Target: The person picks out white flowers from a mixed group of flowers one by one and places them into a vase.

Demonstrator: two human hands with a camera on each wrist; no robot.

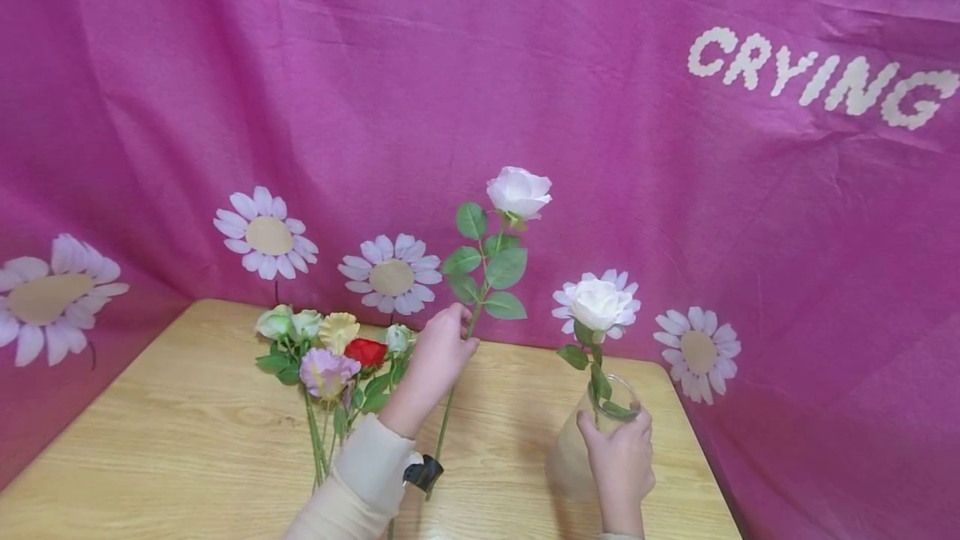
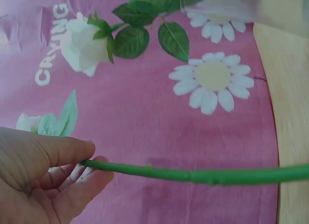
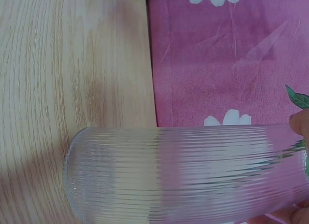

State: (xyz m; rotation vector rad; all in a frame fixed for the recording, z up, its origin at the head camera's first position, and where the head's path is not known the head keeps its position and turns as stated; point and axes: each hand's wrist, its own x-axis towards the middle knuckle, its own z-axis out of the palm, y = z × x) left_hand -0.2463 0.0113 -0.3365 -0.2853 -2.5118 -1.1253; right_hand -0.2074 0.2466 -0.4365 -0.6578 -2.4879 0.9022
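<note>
My left hand (image 1: 438, 357) pinches the green stem of a white rose (image 1: 519, 192) between thumb and fingers. That rose stands upright above the table, its leaves just over the hand. In the left wrist view the stem (image 2: 193, 175) runs rightward from the fingertips. My right hand (image 1: 621, 458) grips a clear ribbed glass vase (image 3: 183, 171) near its rim. Another white rose (image 1: 602, 303) stands in the vase, its bloom and leaves above the rim. The vase's lower part is partly hidden by the right hand in the head view.
Several flowers lie left on the wooden table (image 1: 187, 407), among them a purple flower (image 1: 328, 373), a red rose (image 1: 366, 352) and a yellow flower (image 1: 339, 332). A pink cloth (image 1: 600, 107) printed with daisies and lettering hangs behind the table.
</note>
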